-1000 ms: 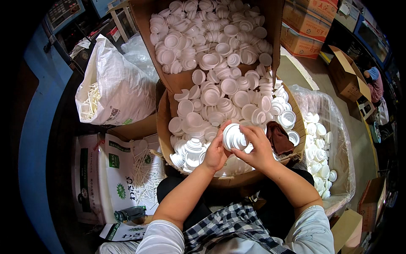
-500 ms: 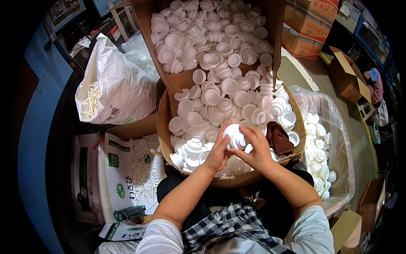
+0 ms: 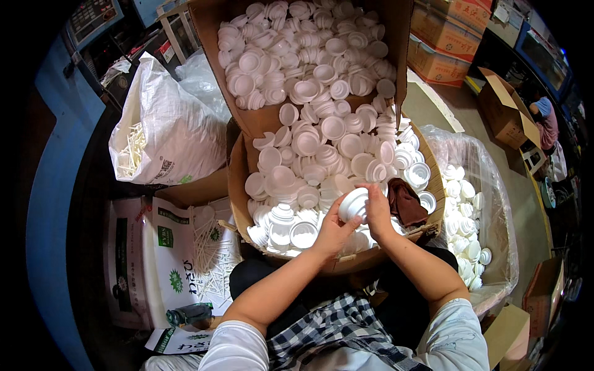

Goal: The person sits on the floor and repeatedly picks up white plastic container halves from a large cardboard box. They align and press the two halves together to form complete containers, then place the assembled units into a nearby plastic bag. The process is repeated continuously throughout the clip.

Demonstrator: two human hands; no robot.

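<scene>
Between my two hands is a white round plastic piece (image 3: 354,205) with stepped rings, held tilted. My left hand (image 3: 333,234) grips it from the left and below, with the thumb across its lower edge. On the other side, my right hand (image 3: 378,214) has its fingers closed against the right edge; its fingertips are partly hidden. Many similar white pieces (image 3: 307,141) fill the cardboard box (image 3: 237,196) beneath and beyond my hands. Close to my right hand, a dark brown cloth (image 3: 406,203) lies on the pieces at the box's right side.
A tipped carton (image 3: 401,55) spills pieces into the box from behind. To the right stands a clear plastic bag (image 3: 502,216) of such pieces. On the left are a white sack (image 3: 185,133) and a carton (image 3: 151,260) with thin white sticks. Another person (image 3: 546,120) is at far right.
My hands have shifted slightly right and turned the white piece, so its broad ringed side now faces up and left. My right fingers have drawn closer together along its edge.
</scene>
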